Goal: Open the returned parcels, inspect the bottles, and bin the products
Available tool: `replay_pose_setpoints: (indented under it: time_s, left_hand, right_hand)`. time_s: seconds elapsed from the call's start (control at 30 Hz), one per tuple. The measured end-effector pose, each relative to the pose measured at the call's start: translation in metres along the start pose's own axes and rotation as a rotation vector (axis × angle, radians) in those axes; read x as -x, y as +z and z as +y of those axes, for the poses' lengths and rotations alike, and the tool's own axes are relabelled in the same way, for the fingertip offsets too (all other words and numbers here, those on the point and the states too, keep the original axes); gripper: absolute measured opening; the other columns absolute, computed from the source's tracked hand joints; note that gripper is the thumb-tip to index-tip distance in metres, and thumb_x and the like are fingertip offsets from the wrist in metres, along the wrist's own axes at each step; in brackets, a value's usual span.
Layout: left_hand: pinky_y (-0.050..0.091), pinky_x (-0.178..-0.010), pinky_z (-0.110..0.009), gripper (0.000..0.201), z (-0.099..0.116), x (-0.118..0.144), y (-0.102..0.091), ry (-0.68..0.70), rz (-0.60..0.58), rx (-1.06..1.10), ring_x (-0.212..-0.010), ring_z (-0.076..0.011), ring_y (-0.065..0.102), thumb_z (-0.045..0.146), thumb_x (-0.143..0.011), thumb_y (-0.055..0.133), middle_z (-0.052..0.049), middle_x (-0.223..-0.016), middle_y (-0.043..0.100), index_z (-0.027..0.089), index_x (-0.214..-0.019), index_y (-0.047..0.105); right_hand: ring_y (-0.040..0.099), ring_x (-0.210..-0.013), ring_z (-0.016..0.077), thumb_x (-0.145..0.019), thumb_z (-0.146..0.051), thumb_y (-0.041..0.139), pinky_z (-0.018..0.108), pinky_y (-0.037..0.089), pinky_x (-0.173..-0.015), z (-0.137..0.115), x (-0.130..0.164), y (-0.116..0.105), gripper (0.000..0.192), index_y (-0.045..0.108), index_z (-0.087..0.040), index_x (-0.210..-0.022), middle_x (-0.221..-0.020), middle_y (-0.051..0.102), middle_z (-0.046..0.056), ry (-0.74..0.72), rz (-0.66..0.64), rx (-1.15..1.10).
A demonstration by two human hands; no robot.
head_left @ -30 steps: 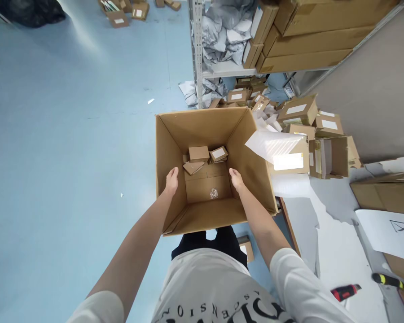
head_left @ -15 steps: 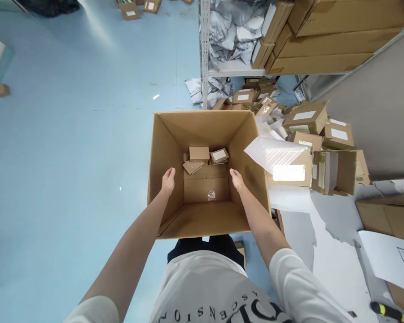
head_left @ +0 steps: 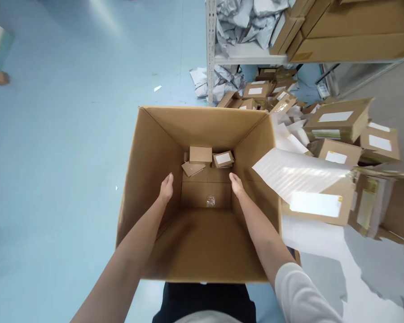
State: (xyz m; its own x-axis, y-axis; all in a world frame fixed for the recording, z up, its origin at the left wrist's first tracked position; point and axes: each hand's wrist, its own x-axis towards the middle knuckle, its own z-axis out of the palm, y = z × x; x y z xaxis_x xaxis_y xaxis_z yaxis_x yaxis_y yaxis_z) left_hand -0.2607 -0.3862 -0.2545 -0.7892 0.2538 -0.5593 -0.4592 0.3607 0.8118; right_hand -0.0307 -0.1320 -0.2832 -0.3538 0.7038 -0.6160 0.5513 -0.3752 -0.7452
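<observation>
A large open cardboard box [head_left: 202, 246] stands in front of my body. Both my hands reach down inside it, apart from each other. My left hand [head_left: 166, 187] is near the left wall, open, with nothing visible in it. My right hand [head_left: 236, 184] is near the right wall, also open and holding nothing I can see; its fingers point inward. On the box floor, beyond my hands, lie a small brown carton [head_left: 200, 154], a flat cardboard packet [head_left: 192, 169] and a small labelled box [head_left: 223, 159]. A patch of clear tape [head_left: 210, 201] shows nearer to me.
To the right are piled labelled cartons [head_left: 335, 117] and a foam sheet [head_left: 299, 172] draped over a labelled carton. A metal shelf [head_left: 239, 57] at the back holds grey mailing bags [head_left: 245, 22] and long boxes. Blue floor [head_left: 60, 148] stretches to the left.
The view has come closer to the large box, which looks bigger. My hands stay inside it, a little lower in the picture. The small cartons in it have not moved.
</observation>
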Motion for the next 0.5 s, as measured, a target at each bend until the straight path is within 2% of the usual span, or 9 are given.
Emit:
replay_pose_setpoints:
  time_s: [0.17, 0.37, 0.5]
  left_hand:
    - [0.021, -0.118, -0.034, 0.055, -0.026, -0.07, 0.018, 0.018, -0.079, -0.047, -0.14, -0.0227, 0.032, 0.055, -0.089, 0.05, -0.01, -0.148, 0.041, 0.019, -0.128, 0.058]
    - [0.02, -0.118, -0.037, 0.053, -0.045, -0.137, 0.025, 0.011, -0.136, -0.145, -0.139, -0.0277, 0.034, 0.056, -0.088, 0.051, -0.009, -0.137, 0.055, 0.018, -0.122, 0.062]
    - [0.02, -0.118, -0.038, 0.055, -0.078, -0.18, 0.038, -0.062, -0.102, -0.149, -0.14, -0.0317, 0.032, 0.057, -0.083, 0.057, -0.009, -0.136, 0.056, 0.018, -0.121, 0.062]
  right_hand:
    - [0.047, -0.131, 0.0191, -0.079, -0.06, 0.058, 0.038, 0.034, -0.11, 0.02, -0.058, 0.037, 0.062, 0.056, -0.025, -0.13, -0.14, 0.052, 0.005, 0.004, -0.031, -0.009]
    - [0.049, -0.129, 0.0224, -0.079, -0.053, 0.063, 0.039, 0.035, -0.11, 0.033, -0.115, 0.077, 0.059, 0.058, -0.023, -0.129, -0.137, 0.055, 0.007, 0.032, 0.057, 0.021]
    - [0.05, -0.128, 0.0244, -0.08, -0.047, 0.065, 0.041, 0.035, -0.11, 0.058, -0.157, 0.097, 0.052, 0.061, -0.023, -0.126, -0.133, 0.059, 0.006, 0.032, 0.087, 0.034]
